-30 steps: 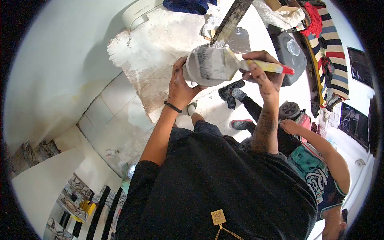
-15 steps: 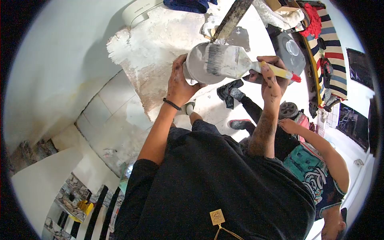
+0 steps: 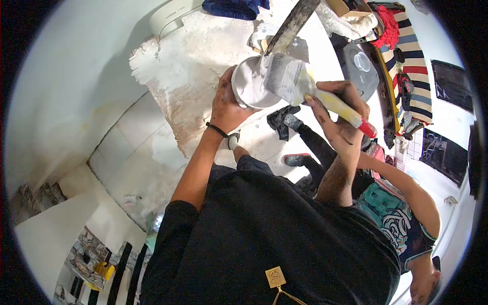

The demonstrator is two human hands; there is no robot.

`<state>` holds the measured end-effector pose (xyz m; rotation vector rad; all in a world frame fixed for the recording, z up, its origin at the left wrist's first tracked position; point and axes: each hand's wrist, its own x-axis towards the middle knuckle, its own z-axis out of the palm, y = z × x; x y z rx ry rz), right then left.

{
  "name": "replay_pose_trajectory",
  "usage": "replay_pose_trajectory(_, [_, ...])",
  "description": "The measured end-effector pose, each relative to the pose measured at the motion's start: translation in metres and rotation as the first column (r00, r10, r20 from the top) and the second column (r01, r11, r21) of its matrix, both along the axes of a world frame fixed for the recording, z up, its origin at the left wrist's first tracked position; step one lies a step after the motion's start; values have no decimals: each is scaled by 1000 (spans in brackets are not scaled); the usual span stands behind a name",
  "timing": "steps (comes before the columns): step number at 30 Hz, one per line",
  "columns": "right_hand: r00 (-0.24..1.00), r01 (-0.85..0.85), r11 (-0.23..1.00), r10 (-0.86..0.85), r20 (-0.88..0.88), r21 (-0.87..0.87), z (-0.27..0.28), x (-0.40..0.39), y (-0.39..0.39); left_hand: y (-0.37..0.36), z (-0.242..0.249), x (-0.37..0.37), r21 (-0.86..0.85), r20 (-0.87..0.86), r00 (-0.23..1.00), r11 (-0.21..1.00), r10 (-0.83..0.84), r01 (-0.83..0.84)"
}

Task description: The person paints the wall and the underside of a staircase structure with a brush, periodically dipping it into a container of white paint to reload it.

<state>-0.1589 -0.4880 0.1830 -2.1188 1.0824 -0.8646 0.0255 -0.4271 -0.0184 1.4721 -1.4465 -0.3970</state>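
Note:
My left hand (image 3: 229,104) is wrapped round the side of a white paint container (image 3: 247,84), which has pale paint in it. A wide paintbrush (image 3: 338,108) with a yellow, paint-smeared handle and red tip is gripped in my right hand (image 3: 345,119). The brush's white-coated bristles overlap the container's right rim in this view. Dark paint specks mark the fingers of my right hand. Just beyond the container, a paint-stained wooden stick (image 3: 292,26) slants up and away.
A torn, white-smeared board (image 3: 190,56) lies beyond my left hand. At the right stands a person (image 3: 394,213) in a teal and black top, close to my right arm. A grey bin-like container (image 3: 358,68) and a striped cloth (image 3: 417,76) are at the far right.
The paintbrush has tilted, its handle swinging downward and its bristles shifting to the container's right rim. My right hand has turned with it. The container has shifted slightly left in view.

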Motion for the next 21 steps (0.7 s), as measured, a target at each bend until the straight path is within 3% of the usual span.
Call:
replay_pose_trajectory(4, [989, 24, 986, -47, 141, 162, -22, 6, 3, -1, 1, 1, -4, -47, 999, 1000, -27, 27])
replay_pose_trajectory(5, [994, 87, 975, -99, 50, 205, -21, 8, 3, -1, -3, 1, -10, -39, 999, 1000, -27, 26])
replay_pose_trajectory(7, [974, 106, 969, -146, 173, 222, -21, 8, 3, -2, -4, 2, -11, 37, 999, 1000, -22, 22])
replay_pose_trajectory(9, [974, 124, 976, -155, 166, 178, -19, 7, 5, 0, 1, 4, 10, 170, 985, 1000, -20, 19])
replay_pose_trajectory(14, [997, 79, 996, -79, 11, -33, -23, 6, 11, 0, 3, 7, 51, 118, 992, 998, -35, 29])
replay_pose_trajectory(18, [978, 207, 978, -208, 34, 23, -41, 10, 26, -3, 3, 10, 45, 220, 973, 997, -64, 55])
replay_pose_trajectory(21, [970, 235, 972, -234, 62, -21, -48, 13, 38, -1, 4, 7, 58, 154, 988, 998, -17, 8])
